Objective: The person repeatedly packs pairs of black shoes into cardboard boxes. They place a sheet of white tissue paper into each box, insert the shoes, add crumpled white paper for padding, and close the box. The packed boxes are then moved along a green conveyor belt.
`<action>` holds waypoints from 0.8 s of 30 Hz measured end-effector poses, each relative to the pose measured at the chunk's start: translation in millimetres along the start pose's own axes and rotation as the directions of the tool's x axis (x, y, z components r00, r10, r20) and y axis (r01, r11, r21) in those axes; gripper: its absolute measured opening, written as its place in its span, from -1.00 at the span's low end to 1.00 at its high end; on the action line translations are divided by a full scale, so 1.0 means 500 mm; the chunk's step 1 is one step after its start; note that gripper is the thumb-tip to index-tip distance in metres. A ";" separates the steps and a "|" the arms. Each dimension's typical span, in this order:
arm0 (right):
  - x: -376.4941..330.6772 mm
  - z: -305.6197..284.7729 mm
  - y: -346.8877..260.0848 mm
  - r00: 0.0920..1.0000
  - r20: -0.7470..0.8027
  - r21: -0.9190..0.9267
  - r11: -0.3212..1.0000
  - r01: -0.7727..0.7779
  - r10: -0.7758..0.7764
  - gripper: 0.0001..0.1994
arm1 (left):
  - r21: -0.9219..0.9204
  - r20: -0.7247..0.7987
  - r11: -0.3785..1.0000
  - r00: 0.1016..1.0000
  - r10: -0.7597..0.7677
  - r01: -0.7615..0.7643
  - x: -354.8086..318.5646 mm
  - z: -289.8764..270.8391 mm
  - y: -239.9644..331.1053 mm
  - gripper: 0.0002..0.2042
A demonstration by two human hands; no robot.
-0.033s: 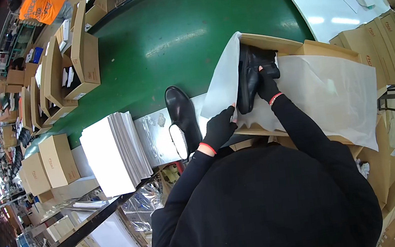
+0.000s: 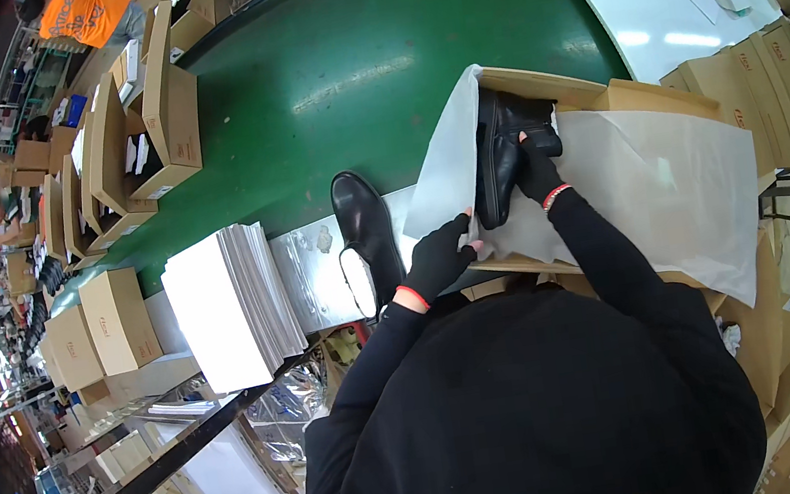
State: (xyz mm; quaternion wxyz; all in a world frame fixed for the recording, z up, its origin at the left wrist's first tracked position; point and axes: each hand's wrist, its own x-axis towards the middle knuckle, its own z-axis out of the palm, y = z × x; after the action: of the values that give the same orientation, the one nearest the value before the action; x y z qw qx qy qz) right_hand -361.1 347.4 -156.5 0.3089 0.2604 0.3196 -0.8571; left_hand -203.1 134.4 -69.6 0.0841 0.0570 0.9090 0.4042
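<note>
One black boot [image 2: 496,162] lies in an open cardboard box [image 2: 665,100] under the right grip [image 2: 538,171], which is clamped on its side, bare fingertips against the dark upper; the left grip [image 2: 442,258], gloved in black like the other, is closed on the edge of the white paper [image 2: 441,165], thumb and forefinger pinching together just beside the boot's near end; the paper rises along the box's left side, ahead of the left grip, and a broad stretch spreads to the right of the right grip, hanging over the box's near edge; just left of the left grip, outside the box, a second black boot [image 2: 364,226] rests across the metal edge strip [image 2: 310,249] of the green bench [image 2: 329,64], toe pointing away from the person, pale lining showing; farther left of that grip sits a stack of white sheets [image 2: 222,307], then two closed boxes [image 2: 123,321]; well beyond, ahead and to the left of both grips, open boxes [image 2: 171,127] line the bench; right of the right grip, tan cartons [image 2: 766,99] stand in a row.
</note>
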 end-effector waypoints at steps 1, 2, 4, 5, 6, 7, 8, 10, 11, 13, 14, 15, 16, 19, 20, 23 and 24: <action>-0.019 0.000 -0.005 0.995 0.063 -0.058 0.995 -0.078 0.081 -0.53 | -0.100 0.036 0.995 0.999 -0.012 0.015 -0.013 0.010 -0.047 -0.51; -0.040 -0.014 -0.023 0.982 0.111 -0.116 0.983 -0.143 0.156 -0.54 | -0.347 0.173 0.894 0.956 -0.236 0.284 -0.003 0.002 -0.052 -0.54; -0.118 -0.032 -0.099 0.997 0.074 -0.871 0.488 0.054 0.022 -0.52 | -0.324 -0.055 0.877 0.919 -0.391 0.354 0.014 -0.023 -0.052 -0.51; -0.155 -0.049 -0.129 0.988 0.111 -0.958 0.251 0.135 -0.105 -0.52 | -0.183 -0.137 0.908 0.905 -0.402 0.376 0.033 -0.034 -0.060 -0.48; -0.148 -0.128 -0.164 0.694 0.482 -0.875 -0.321 0.361 -0.535 -0.63 | -0.034 -0.211 0.923 0.900 -0.382 0.384 0.064 -0.041 -0.058 -0.45; -0.196 -0.057 -0.211 0.568 0.529 -0.846 -0.446 0.292 -0.631 -0.69 | 0.143 -0.290 0.901 0.887 -0.358 0.410 0.070 -0.030 -0.078 -0.44; -0.227 -0.040 -0.267 0.408 0.616 -0.782 -0.588 0.209 -0.674 -0.70 | 0.318 -0.355 0.852 0.885 -0.300 0.416 0.084 -0.012 -0.095 -0.43; -0.267 -0.012 -0.368 0.315 0.722 -0.656 -0.754 0.030 -0.616 -0.67 | 0.543 -0.395 0.745 0.901 -0.181 0.388 0.100 0.028 -0.121 -0.41; -0.279 0.002 -0.397 0.405 0.669 -0.632 -0.764 -0.131 -0.623 -0.64 | 0.603 -0.381 0.714 0.915 -0.136 0.357 0.099 0.047 -0.133 -0.40; -0.266 -0.048 -0.438 0.461 0.660 -0.548 -0.800 -0.244 -0.593 -0.59 | 0.619 -0.426 0.730 0.905 0.001 0.290 0.096 0.069 -0.146 -0.45; -0.258 -0.067 -0.451 0.532 0.621 -0.504 -0.813 -0.291 -0.575 -0.59 | 0.599 -0.380 0.753 0.925 -0.031 0.271 0.098 0.061 -0.148 -0.49; -0.248 -0.094 -0.467 0.589 0.572 -0.538 -0.803 -0.256 -0.571 -0.59 | 0.575 -0.330 0.778 0.942 -0.063 0.254 0.097 0.044 -0.152 -0.53; -0.239 -0.122 -0.481 0.643 0.522 -0.574 -0.789 -0.220 -0.559 -0.59 | 0.550 -0.280 0.801 0.955 -0.093 0.239 0.097 0.027 -0.154 -0.57; -0.233 -0.147 -0.519 0.675 0.399 -0.611 -0.729 -0.308 -0.620 -0.58 | 0.306 -0.409 0.863 0.874 -0.262 0.402 0.106 -0.030 -0.170 -0.75; -0.238 -0.138 -0.532 0.658 0.359 -0.610 -0.700 -0.370 -0.661 -0.58 | 0.216 -0.444 0.867 0.835 -0.323 0.450 0.106 -0.041 -0.169 -0.81; -0.290 -0.085 -0.517 0.426 0.628 -0.481 -0.755 -0.445 -0.651 -0.51 | 0.033 -0.714 0.986 0.694 -0.090 0.162 0.133 -0.143 0.040 -0.74; -0.284 -0.084 -0.514 0.328 0.737 -0.499 -0.803 -0.326 -0.591 -0.49 | 0.187 -0.815 0.982 0.560 0.147 0.014 0.137 -0.155 0.113 -0.70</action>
State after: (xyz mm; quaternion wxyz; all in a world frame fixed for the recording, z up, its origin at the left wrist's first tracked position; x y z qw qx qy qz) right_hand -433.9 584.1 6.8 -0.2736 -0.1311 0.9508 0.0630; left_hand -283.4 127.6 16.5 -0.3712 -0.0974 0.8710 0.3068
